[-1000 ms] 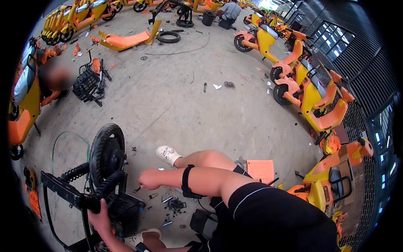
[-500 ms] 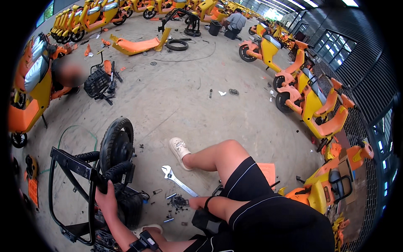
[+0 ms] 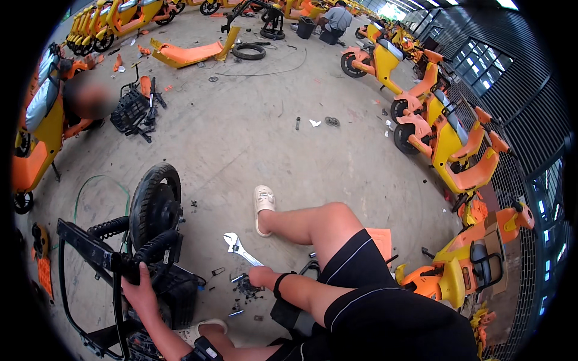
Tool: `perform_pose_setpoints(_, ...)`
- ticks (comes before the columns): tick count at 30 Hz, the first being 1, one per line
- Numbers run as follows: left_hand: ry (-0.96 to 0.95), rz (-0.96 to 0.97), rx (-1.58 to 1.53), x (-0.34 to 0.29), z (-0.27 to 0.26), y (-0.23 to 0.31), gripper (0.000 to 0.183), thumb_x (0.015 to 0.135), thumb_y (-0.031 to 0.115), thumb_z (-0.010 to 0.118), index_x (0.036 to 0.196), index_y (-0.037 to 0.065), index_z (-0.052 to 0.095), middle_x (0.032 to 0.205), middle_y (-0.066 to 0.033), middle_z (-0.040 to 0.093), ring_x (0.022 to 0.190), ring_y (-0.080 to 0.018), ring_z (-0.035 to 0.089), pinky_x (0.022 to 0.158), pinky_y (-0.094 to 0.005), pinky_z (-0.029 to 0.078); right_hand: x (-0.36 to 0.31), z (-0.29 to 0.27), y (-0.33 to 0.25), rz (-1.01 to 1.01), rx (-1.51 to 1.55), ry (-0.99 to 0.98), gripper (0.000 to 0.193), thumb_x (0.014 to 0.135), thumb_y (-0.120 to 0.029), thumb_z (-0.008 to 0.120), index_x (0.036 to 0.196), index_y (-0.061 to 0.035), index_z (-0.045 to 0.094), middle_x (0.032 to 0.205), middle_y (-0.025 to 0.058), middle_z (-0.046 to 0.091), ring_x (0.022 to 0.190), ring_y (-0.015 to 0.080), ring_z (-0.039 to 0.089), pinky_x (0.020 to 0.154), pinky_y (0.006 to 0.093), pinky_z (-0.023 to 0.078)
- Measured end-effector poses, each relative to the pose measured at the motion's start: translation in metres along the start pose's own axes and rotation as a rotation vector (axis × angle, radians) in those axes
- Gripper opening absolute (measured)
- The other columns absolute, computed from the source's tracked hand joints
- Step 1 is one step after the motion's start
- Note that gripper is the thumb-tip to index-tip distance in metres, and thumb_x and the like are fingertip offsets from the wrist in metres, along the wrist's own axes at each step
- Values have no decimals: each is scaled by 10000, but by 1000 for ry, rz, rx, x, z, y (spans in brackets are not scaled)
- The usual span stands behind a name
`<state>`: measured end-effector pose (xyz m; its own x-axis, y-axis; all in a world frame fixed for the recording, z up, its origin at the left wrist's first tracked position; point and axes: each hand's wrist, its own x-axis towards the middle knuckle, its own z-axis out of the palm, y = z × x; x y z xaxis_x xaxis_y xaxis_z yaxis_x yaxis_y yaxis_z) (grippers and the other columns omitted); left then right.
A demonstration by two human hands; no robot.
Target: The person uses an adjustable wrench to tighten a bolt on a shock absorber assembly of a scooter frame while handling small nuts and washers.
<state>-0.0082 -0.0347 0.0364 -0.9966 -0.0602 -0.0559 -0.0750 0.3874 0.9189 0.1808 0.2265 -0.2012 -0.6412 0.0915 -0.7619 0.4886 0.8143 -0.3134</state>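
My left hand (image 3: 139, 292) is closed round the black tubular frame (image 3: 90, 242) of a stripped scooter, close to a black coil-spring shock absorber (image 3: 159, 245). The frame's wheel (image 3: 155, 204), with a black tyre, stands beyond that hand. On the floor to its right, my right hand (image 3: 261, 277) is closed on the handle of a silver adjustable wrench (image 3: 242, 251). The jaw end points away to the far left, and the hand covers the rest of the handle. A pile of small dark screws (image 3: 245, 289) lies just beside this hand, with silver sockets (image 3: 239, 277) around it.
Yellow-orange scooters (image 3: 445, 144) line the right side, and others stand at left and back. A black basket (image 3: 128, 111) and an orange-yellow body panel (image 3: 189, 54) lie farther off. One person (image 3: 90, 99) is at left; another (image 3: 334, 23) crouches at the back.
My right hand has moved up along the wrench handle and closed round it. My foot in the beige clog has shifted slightly forward. The left hand keeps its hold on the frame.
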Motion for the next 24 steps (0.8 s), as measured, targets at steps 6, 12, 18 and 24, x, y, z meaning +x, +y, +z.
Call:
perform_pose_setpoints(6,120,-62,174,8,-10,-12,575,878,321,738,1282,-42,548,1176,-159,637,1061,-247,608,942,-365,461,36,1,61,102,210,140,241,792,-138,557,848,43,706,773,231,686,680,326,699,619,443,552)
perform_pose_setpoints(12,171,69,-1,22,1,-38,433,911,234,704,1242,-14,576,1015,-65,599,899,-123,543,804,-270,429,106,32,134,451,362,-35,263,818,-225,570,738,-4,688,652,144,673,513,301,625,558,392,517)
perform_pose_setpoints(18,247,128,-3,15,7,-36,423,915,240,695,1232,-15,580,790,1,545,595,-60,468,560,-207,359,153,62,135,453,747,506,275,854,-255,612,863,10,687,863,182,707,792,323,674,738,422,520)
perform_pose_setpoints(24,251,89,-54,14,18,-30,470,890,217,685,1259,-36,541,810,-28,555,593,-67,469,587,-200,387,187,61,136,568,778,598,287,880,-295,644,1013,-46,698,1035,192,698,1006,370,654,882,443,501)
